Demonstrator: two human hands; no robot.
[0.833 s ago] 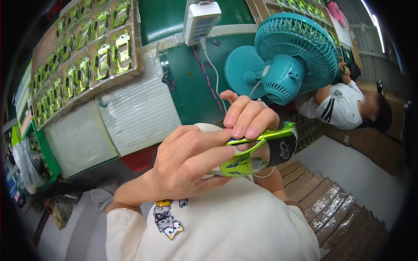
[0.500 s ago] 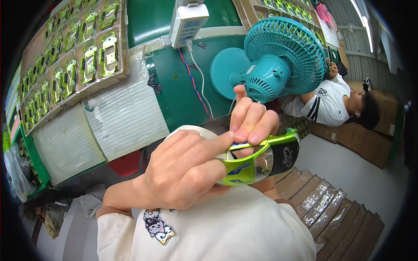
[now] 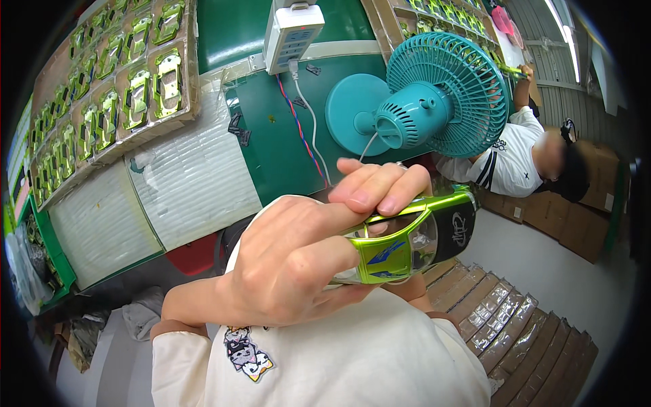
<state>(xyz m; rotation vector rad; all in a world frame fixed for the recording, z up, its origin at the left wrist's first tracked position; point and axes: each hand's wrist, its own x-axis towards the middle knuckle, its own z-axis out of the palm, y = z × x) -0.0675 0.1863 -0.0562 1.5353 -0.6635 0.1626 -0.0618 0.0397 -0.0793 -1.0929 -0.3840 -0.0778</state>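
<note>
- Workbench point(image 3: 285, 142), green top, takes most of the view; on it we see cardboard trays of green car shells point(image 3: 129, 88), white ribbed sheets point(image 3: 196, 183), a teal fan point(image 3: 441, 102) w/ round base, and a white power strip point(image 3: 293, 30) w/ cables hanging down.
- Co-worker in white shirt point(image 3: 515, 163) sits behind the fan, well apart from us; brown cartons point(image 3: 529, 339) are stacked at lower right.
- Our left hand point(image 3: 291, 271) is closed around the toy car body point(image 3: 407, 237), thumb pressing on its side near the window; grip looks firm.
- Our right hand point(image 3: 380, 186) comes from behind, fingers bent narrow over the roof edge, tips touching it. The palm is hidden, so we cannot tell how much it really holds.
- Car body: held in the air in front of our chest, between both hands, tilted, nose to the right. Shiny lime-green shell, clear window part, black front section w/ white mark, blue sticker on the side.
- Risk, in our judgement: glossy surface is slippery, so if the thumb pushes too hard the shell may twist out and drop; the pressing could also wrinkle or shift the blue sticker, and leave marks on the clear window.
</note>
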